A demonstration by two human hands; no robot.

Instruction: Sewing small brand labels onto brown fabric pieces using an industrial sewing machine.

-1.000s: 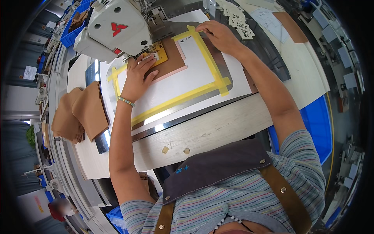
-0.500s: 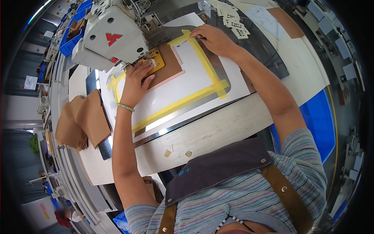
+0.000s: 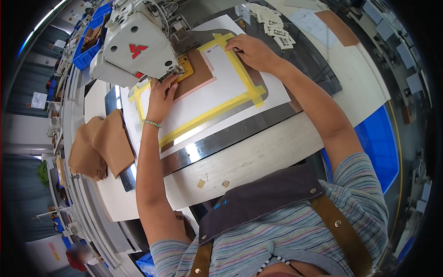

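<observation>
A flat template (image 3: 203,123) edged with yellow tape lies under the head of a white sewing machine (image 3: 131,46). In its window sits a brown panel (image 3: 199,69) with pink strips along two sides, and a yellow plate (image 3: 186,68) rests on the panel by the needle area. My left hand (image 3: 161,99) lies open, fingers stretched beside the needle area and thumb apart on the panel's near edge. At the template's far right corner, my right hand (image 3: 254,53) has its fingers curled onto the taped edge; its thumb is mostly hidden.
Left of the template lies a stack of brown pieces (image 3: 104,147). Printed cream labels (image 3: 272,25) are piled at the far right, near a brown sheet (image 3: 338,28). Blue bins stand at the right (image 3: 376,143) and far left (image 3: 85,55). Two small tan scraps (image 3: 201,183) lie near the front edge.
The template has slid away from me, with both hands moving along with it. More of the metal strip along its near side shows. The view has shifted slightly.
</observation>
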